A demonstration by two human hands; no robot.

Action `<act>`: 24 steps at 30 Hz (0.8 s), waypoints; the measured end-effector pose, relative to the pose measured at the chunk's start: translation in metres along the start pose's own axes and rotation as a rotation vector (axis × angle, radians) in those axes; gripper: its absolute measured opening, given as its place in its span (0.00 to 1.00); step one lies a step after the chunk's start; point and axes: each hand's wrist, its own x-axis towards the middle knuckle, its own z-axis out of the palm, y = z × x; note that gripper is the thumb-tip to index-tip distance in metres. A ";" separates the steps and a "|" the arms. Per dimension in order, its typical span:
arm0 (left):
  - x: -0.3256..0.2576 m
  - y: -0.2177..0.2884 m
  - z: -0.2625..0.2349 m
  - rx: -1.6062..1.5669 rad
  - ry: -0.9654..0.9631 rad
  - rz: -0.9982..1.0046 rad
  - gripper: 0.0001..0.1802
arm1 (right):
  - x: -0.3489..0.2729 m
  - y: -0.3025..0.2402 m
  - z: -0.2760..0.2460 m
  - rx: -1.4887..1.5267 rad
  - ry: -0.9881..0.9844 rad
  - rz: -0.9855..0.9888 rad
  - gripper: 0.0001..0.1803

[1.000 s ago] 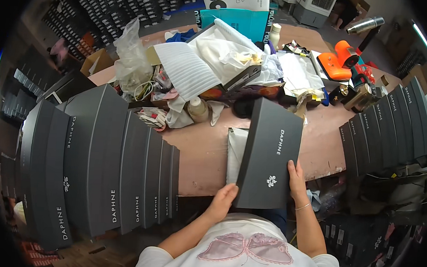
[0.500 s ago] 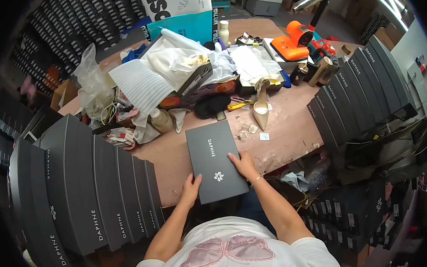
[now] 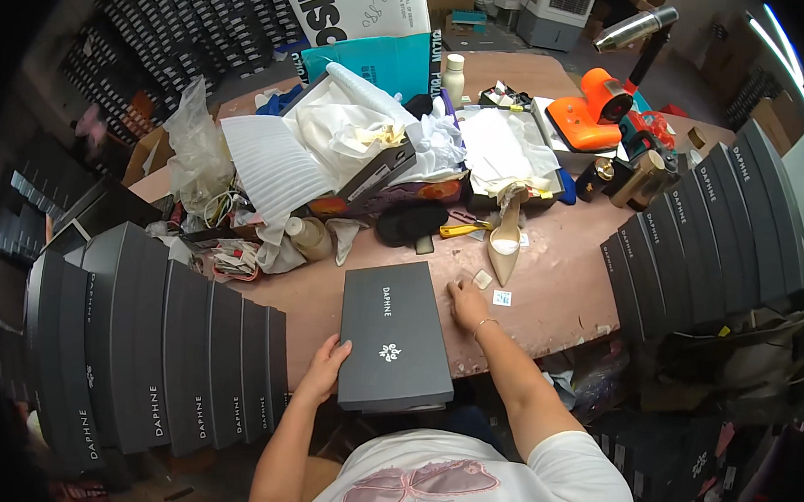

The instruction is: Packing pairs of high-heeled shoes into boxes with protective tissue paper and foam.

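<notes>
A dark grey lidded shoebox [image 3: 405,343] with pale printing lies in front of me at the table's near edge. My left hand [image 3: 324,368] grips its left side, the thumb on the lid's edge and the other fingers partly hidden. Just off the box's right side, my right hand [image 3: 468,306] is low over the table, its fingers loosely bent and apart with nothing seen in them. Close to those fingertips lies a small beige square piece [image 3: 482,279]. A small white printed label [image 3: 502,298] sits to its right. Beyond them rests a beige pointed-toe high-heeled shoe [image 3: 505,244].
Stacks of grey shoeboxes stand at the left [image 3: 184,348] and right [image 3: 697,241]. Behind the shoe are an open box with white paper [image 3: 500,147], a yellow-handled cutter [image 3: 463,229], an orange tool [image 3: 590,115] and a brown bottle [image 3: 641,178]. A clear plastic bag [image 3: 197,146] stands left.
My right hand has left the lid and moved forward onto the table beside the small beige piece. My left hand stays on the box, which has turned slightly. The view has shifted.
</notes>
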 end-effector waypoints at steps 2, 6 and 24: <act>-0.005 0.027 0.003 0.109 -0.005 -0.100 0.39 | -0.012 0.005 0.007 0.077 -0.084 0.057 0.12; -0.009 0.079 0.015 0.145 0.015 -0.171 0.24 | -0.040 0.012 -0.044 0.161 0.062 0.172 0.09; 0.022 0.086 -0.004 0.125 -0.043 -0.242 0.20 | -0.109 -0.022 -0.107 0.884 -0.515 0.318 0.03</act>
